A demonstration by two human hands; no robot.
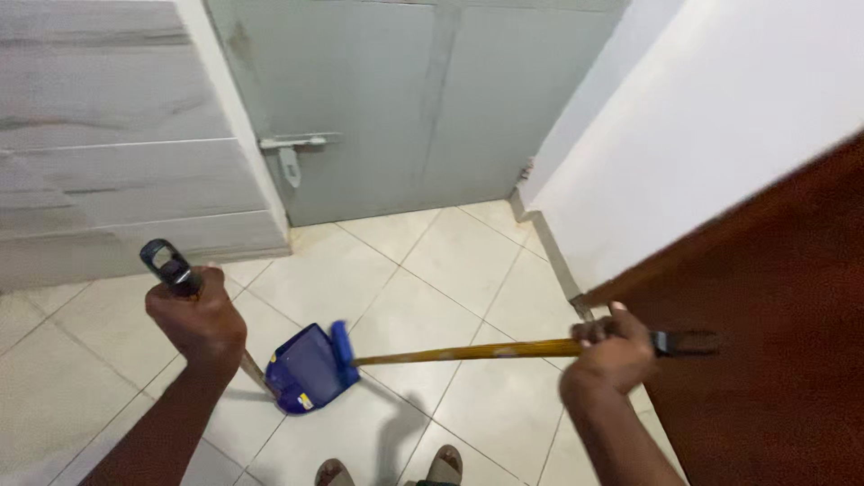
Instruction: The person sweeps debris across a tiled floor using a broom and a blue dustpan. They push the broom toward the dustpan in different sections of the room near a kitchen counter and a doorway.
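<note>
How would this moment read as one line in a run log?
left hand: grips dustpan handle | right hand: grips broom stick | broom head: at blue dustpan | floor: tiled | door: shut

Dustpan (306,367) is deep blue, the brush head (342,343) blue too, on a yellowish wooden stick (468,352). Floor (423,270) is pale cream tiles, door (378,99) grey-green, wall (720,117) white.
</note>
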